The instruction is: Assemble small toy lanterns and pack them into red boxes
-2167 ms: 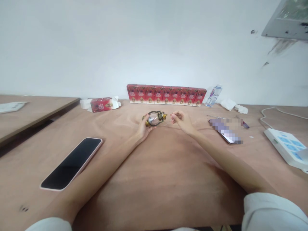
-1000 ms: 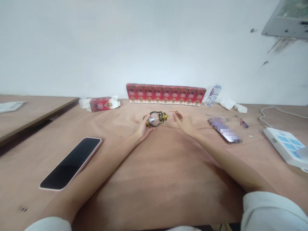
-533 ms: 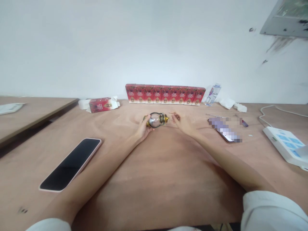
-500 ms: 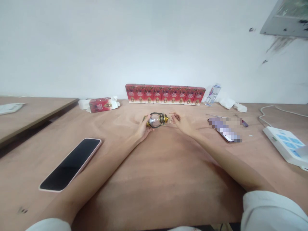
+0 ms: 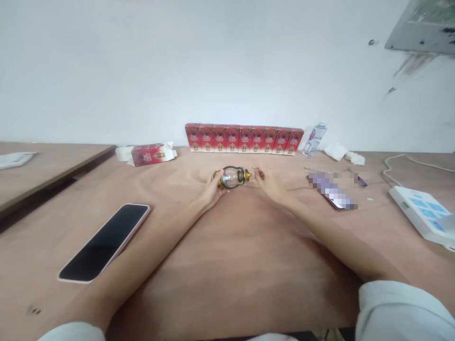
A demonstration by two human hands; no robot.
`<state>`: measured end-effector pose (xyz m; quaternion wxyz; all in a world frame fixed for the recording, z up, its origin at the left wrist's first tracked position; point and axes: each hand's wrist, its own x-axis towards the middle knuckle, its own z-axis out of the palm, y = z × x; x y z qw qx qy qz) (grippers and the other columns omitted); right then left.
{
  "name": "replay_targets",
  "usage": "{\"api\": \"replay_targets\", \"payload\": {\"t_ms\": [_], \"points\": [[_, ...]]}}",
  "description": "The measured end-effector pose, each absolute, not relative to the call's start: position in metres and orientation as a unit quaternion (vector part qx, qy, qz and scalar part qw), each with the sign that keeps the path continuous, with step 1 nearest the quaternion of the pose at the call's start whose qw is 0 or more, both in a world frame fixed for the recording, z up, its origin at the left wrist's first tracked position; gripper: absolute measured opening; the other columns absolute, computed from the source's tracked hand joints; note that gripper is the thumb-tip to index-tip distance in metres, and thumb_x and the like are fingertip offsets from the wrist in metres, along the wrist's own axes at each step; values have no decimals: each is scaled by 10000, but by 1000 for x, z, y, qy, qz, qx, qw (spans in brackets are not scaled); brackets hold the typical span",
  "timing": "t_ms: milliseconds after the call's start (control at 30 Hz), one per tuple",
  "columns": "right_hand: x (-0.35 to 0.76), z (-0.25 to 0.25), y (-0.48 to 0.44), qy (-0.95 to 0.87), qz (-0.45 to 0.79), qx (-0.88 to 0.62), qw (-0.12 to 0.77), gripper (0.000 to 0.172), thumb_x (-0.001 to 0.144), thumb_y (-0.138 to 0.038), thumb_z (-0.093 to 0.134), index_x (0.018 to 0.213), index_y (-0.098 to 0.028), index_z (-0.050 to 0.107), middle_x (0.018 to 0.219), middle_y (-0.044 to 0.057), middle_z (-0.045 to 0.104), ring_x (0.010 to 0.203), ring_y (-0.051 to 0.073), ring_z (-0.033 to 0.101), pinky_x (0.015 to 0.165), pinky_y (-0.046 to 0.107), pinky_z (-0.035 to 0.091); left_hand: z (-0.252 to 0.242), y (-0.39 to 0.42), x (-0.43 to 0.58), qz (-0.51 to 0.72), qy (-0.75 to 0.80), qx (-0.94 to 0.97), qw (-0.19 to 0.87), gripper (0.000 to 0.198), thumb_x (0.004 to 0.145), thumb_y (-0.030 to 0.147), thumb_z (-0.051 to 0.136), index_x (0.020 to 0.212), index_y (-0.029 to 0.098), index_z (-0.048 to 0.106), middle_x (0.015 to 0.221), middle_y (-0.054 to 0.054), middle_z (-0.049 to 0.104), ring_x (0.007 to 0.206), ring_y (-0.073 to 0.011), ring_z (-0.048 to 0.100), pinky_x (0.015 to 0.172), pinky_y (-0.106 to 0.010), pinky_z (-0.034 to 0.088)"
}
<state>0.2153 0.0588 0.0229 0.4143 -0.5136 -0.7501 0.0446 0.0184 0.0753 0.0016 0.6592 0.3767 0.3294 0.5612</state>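
Note:
A small toy lantern point(image 5: 232, 178) with a clear bulb, dark frame and gold ends is held on its side above the table, its pointed top facing right. My left hand point(image 5: 213, 189) is closed around its base end at the left. Just beyond the pointed top, my right hand point(image 5: 266, 181) has thumb and fingers pinched together. A thin, pale loop or thread shows faintly between the lantern's tip and these fingertips; its exact shape is too small to tell.
Behind my hands stands a row of several red boxes point(image 5: 245, 139). An opened red box point(image 5: 147, 155) lies left. A black-screened phone point(image 5: 106, 241) is beside my left forearm. On the right are another phone point(image 5: 329, 189), a bottle point(image 5: 315, 139), crumpled tissue point(image 5: 335, 151) and a power strip point(image 5: 423, 213).
The lantern and my left hand have shifted very slightly right. My right fingers have drawn closer together beside the lantern's tip. Everything else lies as before.

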Motion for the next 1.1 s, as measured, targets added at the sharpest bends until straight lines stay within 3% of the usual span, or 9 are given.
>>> {"api": "replay_targets", "payload": {"t_ms": [200,367,500,667,833,900,967,1100], "points": [[215,15,66,-734,141,-514,420,280,819,-211,424,1001,-145,625,672,29,645,589,154,585,615,276,455,2,73,19,567,324,381,655,311,694,378,728,861,179,556,700,19,592,541,-92,571,404,-160,443],[219,16,73,-705,210,-522,432,240,790,-204,443,963,-148,600,596,-18,597,517,124,550,553,244,439,0,72,20,576,315,396,642,425,616,431,772,873,183,544,750,13,578,596,-98,564,433,-170,448],[233,33,76,-678,160,-569,437,203,811,-254,475,887,-141,625,590,10,610,528,140,571,573,266,447,-3,73,24,592,331,429,597,501,534,416,814,858,187,507,821,24,569,681,-97,562,529,-190,471],[237,55,66,-700,26,-535,472,195,822,-283,494,746,-167,631,678,46,658,615,162,602,618,286,461,-3,76,28,593,365,507,508,476,525,410,804,805,172,502,708,59,537,648,-65,504,619,-189,420],[215,52,43,-818,-75,-403,403,204,863,-295,482,848,-180,650,715,46,663,621,159,600,608,284,477,-3,76,26,590,412,516,465,482,501,433,797,778,168,504,687,51,531,633,-86,496,636,-225,399],[207,47,37,-863,-105,-321,376,213,879,-284,462,918,-176,641,838,80,667,772,189,626,717,318,503,-2,75,26,588,404,524,466,469,512,444,790,753,167,499,682,49,526,633,-86,490,643,-228,396],[201,42,34,-858,-126,-289,406,240,877,-293,478,1044,-174,604,997,115,633,970,223,595,862,373,481,-1,72,26,589,386,527,475,466,526,460,783,744,168,492,685,48,520,641,-86,488,648,-226,395],[199,35,41,-766,-50,-385,512,607,802,-419,598,1329,-224,370,1233,131,493,1196,273,453,1007,487,379,1,66,30,579,359,542,492,466,563,494,761,768,174,492,708,44,526,663,-87,491,646,-216,394]]}}
